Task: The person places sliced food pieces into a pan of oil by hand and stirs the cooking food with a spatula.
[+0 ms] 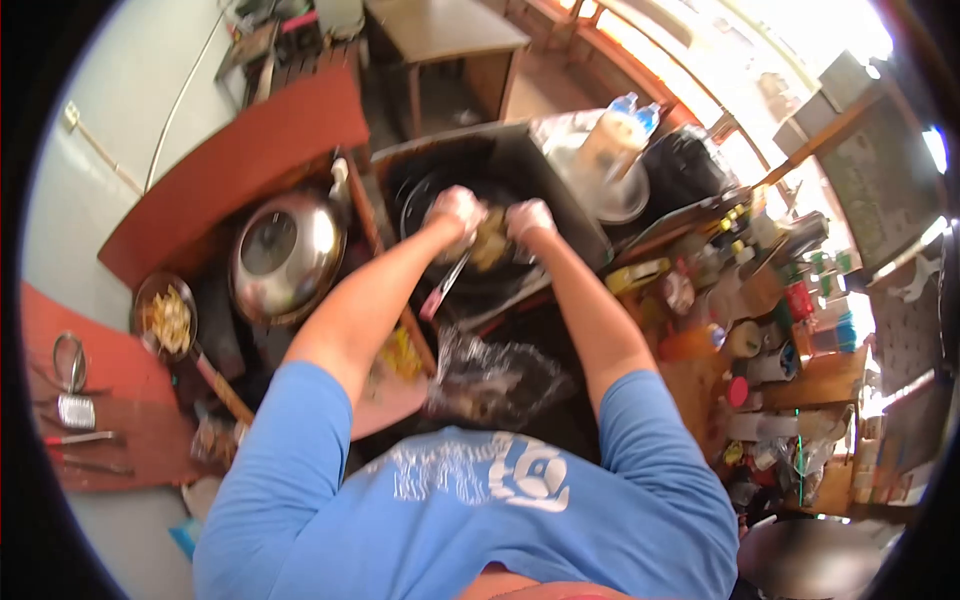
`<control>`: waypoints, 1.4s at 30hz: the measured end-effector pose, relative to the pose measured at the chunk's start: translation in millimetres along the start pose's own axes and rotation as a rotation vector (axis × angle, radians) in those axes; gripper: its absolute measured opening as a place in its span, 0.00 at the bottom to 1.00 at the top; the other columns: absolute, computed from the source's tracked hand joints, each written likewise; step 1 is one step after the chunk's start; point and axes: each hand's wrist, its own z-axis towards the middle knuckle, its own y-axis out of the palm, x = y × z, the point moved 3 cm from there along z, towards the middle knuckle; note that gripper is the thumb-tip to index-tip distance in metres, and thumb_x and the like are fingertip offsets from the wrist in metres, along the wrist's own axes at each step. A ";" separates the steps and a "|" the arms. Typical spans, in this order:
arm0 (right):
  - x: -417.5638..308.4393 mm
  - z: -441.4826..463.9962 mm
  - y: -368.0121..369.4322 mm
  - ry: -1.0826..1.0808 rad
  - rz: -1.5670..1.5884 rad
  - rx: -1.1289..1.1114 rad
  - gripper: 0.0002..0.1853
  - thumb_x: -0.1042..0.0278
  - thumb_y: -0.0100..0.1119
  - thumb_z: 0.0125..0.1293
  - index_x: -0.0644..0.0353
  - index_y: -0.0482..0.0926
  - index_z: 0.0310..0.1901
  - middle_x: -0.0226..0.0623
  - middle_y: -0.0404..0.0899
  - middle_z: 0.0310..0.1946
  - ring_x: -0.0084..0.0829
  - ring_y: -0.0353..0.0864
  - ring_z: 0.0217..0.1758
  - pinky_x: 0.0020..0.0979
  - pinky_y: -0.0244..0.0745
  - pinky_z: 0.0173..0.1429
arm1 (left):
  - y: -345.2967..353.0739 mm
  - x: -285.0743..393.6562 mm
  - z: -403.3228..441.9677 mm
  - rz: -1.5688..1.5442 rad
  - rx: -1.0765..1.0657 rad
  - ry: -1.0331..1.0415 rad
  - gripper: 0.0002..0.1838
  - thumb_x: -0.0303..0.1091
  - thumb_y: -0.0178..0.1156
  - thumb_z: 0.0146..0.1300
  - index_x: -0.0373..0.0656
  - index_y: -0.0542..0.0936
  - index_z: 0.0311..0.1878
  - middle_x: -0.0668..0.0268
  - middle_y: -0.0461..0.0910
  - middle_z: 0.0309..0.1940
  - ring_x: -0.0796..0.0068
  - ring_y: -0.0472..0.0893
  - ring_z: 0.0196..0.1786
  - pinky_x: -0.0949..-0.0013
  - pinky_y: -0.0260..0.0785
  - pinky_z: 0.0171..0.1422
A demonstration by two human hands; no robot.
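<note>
Head view: left hand and right hand at the black pan, both in what look like thin translucent gloves. Fingers of both curled inward, on either side of pale yellow-brown food pieces in the pan; too blurred to tell whether clenched on some of them or merely touching. Just below the left hand, a metal utensil with a pink-red handle, its far end toward the food. Around the pan, a dark rectangular surround.

Nearer the body, a crumpled clear plastic bag, contents hard to make out, and to its left a pink board with bright yellow pieces.

Further left, a domed steel lid with a round window; beyond it, a small frying pan full of pale strips.

To the right, a round metal tray bearing a cloudy plastic container, clear bottles with blue just behind; lower right, crowded jars and bottles, labels unreadable.

On the blue T-shirt, white lettering, illegible, beside a round white emblem.
</note>
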 end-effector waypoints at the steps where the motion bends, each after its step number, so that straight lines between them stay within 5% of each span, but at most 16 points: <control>1: 6.4 17.2 29.8 0.084 0.047 0.086 0.13 0.59 0.56 0.58 0.51 0.89 0.39 0.39 0.88 0.39 0.35 0.88 0.45 0.39 0.83 0.48 | 5.9 1.5 5.8 0.226 -0.082 0.176 0.18 0.49 0.55 0.62 0.47 0.87 0.38 0.57 0.85 0.40 0.55 0.84 0.46 0.58 0.77 0.54; 2: 5.0 7.5 19.7 0.010 -0.018 0.071 0.15 0.59 0.56 0.58 0.52 0.88 0.40 0.39 0.88 0.39 0.38 0.88 0.45 0.38 0.82 0.49 | 10.8 5.1 9.8 0.460 -0.169 0.336 0.18 0.50 0.55 0.62 0.48 0.87 0.39 0.59 0.86 0.40 0.55 0.85 0.46 0.59 0.77 0.53; 4: 7.9 -25.4 -14.5 0.274 0.673 0.305 0.16 0.57 0.57 0.61 0.60 0.87 0.37 0.41 0.87 0.35 0.43 0.87 0.42 0.38 0.80 0.46 | 2.9 6.8 8.0 -0.060 -0.047 -0.037 0.18 0.51 0.55 0.63 0.49 0.87 0.40 0.61 0.86 0.39 0.57 0.85 0.44 0.58 0.77 0.51; 6: -2.8 -35.3 -6.9 0.431 1.423 0.367 0.19 0.52 0.57 0.64 0.62 0.84 0.33 0.38 0.86 0.29 0.45 0.86 0.35 0.44 0.79 0.44 | -0.7 20.3 15.1 -0.052 0.134 0.112 0.20 0.53 0.58 0.60 0.47 0.87 0.33 0.58 0.85 0.33 0.56 0.85 0.39 0.57 0.76 0.45; 9: -42.2 -68.5 -27.2 0.716 2.629 -0.062 0.20 0.47 0.53 0.69 0.58 0.78 0.43 0.39 0.82 0.38 0.43 0.81 0.38 0.50 0.77 0.48 | -37.2 62.5 -7.6 -0.285 0.359 0.074 0.20 0.51 0.60 0.62 0.43 0.86 0.29 0.55 0.84 0.30 0.56 0.84 0.38 0.59 0.76 0.44; 10: -47.9 -74.1 -33.3 0.715 2.624 -0.059 0.20 0.47 0.53 0.69 0.58 0.78 0.43 0.39 0.82 0.38 0.43 0.81 0.38 0.50 0.77 0.48 | -49.1 76.7 -19.7 -0.352 0.380 0.080 0.17 0.49 0.62 0.61 0.42 0.85 0.31 0.55 0.84 0.33 0.53 0.84 0.40 0.58 0.76 0.45; 12: -61.8 -81.7 -66.7 -0.447 3.232 -0.157 0.19 0.49 0.50 0.71 0.58 0.76 0.48 0.45 0.80 0.47 0.46 0.78 0.52 0.53 0.74 0.57 | -23.7 82.7 -9.2 -0.187 0.433 0.054 0.18 0.50 0.62 0.61 0.41 0.83 0.33 0.54 0.83 0.37 0.51 0.83 0.40 0.55 0.76 0.46; 13: -60.6 -86.5 -76.7 -0.910 3.093 -0.186 0.19 0.53 0.43 0.73 0.58 0.76 0.51 0.46 0.79 0.53 0.47 0.75 0.59 0.54 0.70 0.64 | -72.7 104.2 -66.9 -0.344 0.405 -0.015 0.20 0.51 0.60 0.63 0.40 0.80 0.35 0.54 0.82 0.38 0.51 0.83 0.42 0.55 0.77 0.48; 14: -63.2 -84.1 -76.7 -0.921 3.081 -0.187 0.19 0.53 0.43 0.73 0.58 0.76 0.51 0.46 0.79 0.53 0.47 0.75 0.59 0.54 0.70 0.64 | -71.2 101.3 -69.1 -0.346 0.416 -0.012 0.20 0.51 0.60 0.63 0.40 0.80 0.35 0.54 0.82 0.38 0.51 0.83 0.42 0.55 0.77 0.48; 17: -70.3 -59.6 -58.0 -0.382 3.387 0.020 0.20 0.55 0.39 0.74 0.55 0.82 0.44 0.41 0.84 0.44 0.44 0.81 0.47 0.48 0.77 0.55 | -57.4 86.3 -55.1 -0.072 0.431 0.228 0.20 0.52 0.57 0.66 0.42 0.78 0.41 0.55 0.81 0.39 0.56 0.84 0.46 0.56 0.77 0.48; 18: -70.3 -64.3 -58.9 -0.380 3.545 -0.037 0.20 0.58 0.35 0.75 0.55 0.78 0.53 0.44 0.80 0.54 0.45 0.77 0.58 0.51 0.70 0.67 | -61.5 84.9 -57.8 -0.013 0.395 0.221 0.20 0.54 0.56 0.66 0.44 0.79 0.41 0.56 0.81 0.40 0.57 0.84 0.45 0.58 0.77 0.48; 23: -78.1 -57.4 -56.4 0.035 3.417 0.104 0.19 0.57 0.38 0.74 0.55 0.80 0.46 0.44 0.83 0.48 0.45 0.81 0.51 0.50 0.76 0.58 | -55.6 68.6 -51.4 0.008 0.275 0.222 0.21 0.55 0.55 0.65 0.46 0.81 0.35 0.58 0.82 0.36 0.61 0.84 0.42 0.59 0.77 0.48; 27: -81.8 -38.8 -41.6 -0.158 3.320 0.016 0.17 0.60 0.40 0.71 0.58 0.80 0.43 0.47 0.83 0.47 0.47 0.82 0.50 0.52 0.76 0.59 | -76.2 71.0 -63.1 0.150 0.060 0.239 0.16 0.53 0.52 0.69 0.60 0.83 0.48 0.61 0.82 0.44 0.63 0.82 0.53 0.62 0.77 0.52; 30: -81.8 -26.2 -28.5 -0.209 3.346 0.030 0.17 0.60 0.40 0.69 0.59 0.80 0.42 0.47 0.83 0.46 0.47 0.82 0.49 0.52 0.76 0.60 | -71.3 66.5 -51.6 0.186 0.021 0.200 0.18 0.54 0.51 0.70 0.56 0.83 0.50 0.61 0.82 0.46 0.63 0.82 0.54 0.62 0.76 0.55; 34: -78.6 -20.2 -24.1 0.110 3.385 0.142 0.17 0.63 0.44 0.67 0.64 0.77 0.47 0.49 0.81 0.48 0.48 0.81 0.52 0.50 0.76 0.61 | -74.7 53.6 -44.1 -0.203 0.033 0.006 0.23 0.57 0.66 0.58 0.43 0.85 0.36 0.54 0.85 0.37 0.55 0.85 0.44 0.62 0.77 0.51; 42: -68.2 -10.3 -16.9 -0.015 3.484 0.082 0.17 0.67 0.45 0.67 0.67 0.75 0.52 0.49 0.81 0.49 0.46 0.82 0.52 0.48 0.79 0.59 | -44.7 32.8 -11.7 -0.611 0.121 0.017 0.14 0.44 0.71 0.57 0.41 0.85 0.33 0.58 0.85 0.30 0.70 0.84 0.33 0.66 0.77 0.43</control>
